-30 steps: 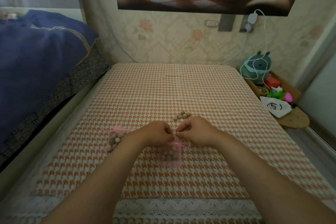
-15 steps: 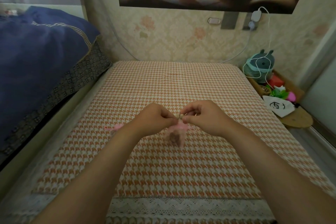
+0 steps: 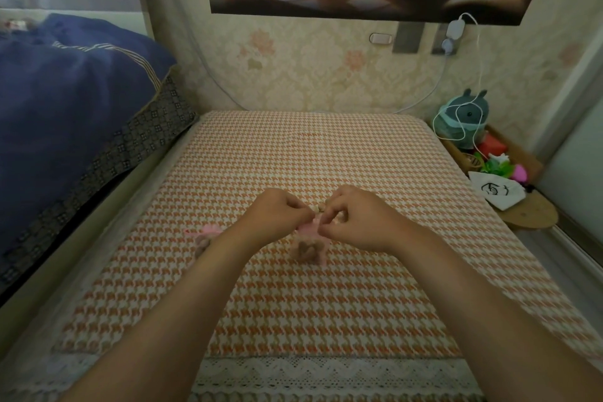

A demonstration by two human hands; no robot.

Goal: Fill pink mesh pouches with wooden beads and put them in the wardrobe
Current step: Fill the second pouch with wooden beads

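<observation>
A pink mesh pouch filled with wooden beads hangs just above the orange-and-white checked table. My left hand and my right hand pinch its gathered pink top from either side, fingers curled. A second filled pink pouch with a ribbon bow lies on the cloth left of my left forearm, partly hidden by it. A few loose wooden beads peek out between my hands; most are hidden behind them.
A dark blue quilt covers the bed on the left. At the right sit a plush toy with a white cable, a wooden tray with colourful bits and a white drawstring bag. A lace hem edges the table's near side.
The pouch has been lifted off the cloth and its top drawn together. Both hands rose and moved slightly away from me, now covering the loose beads.
</observation>
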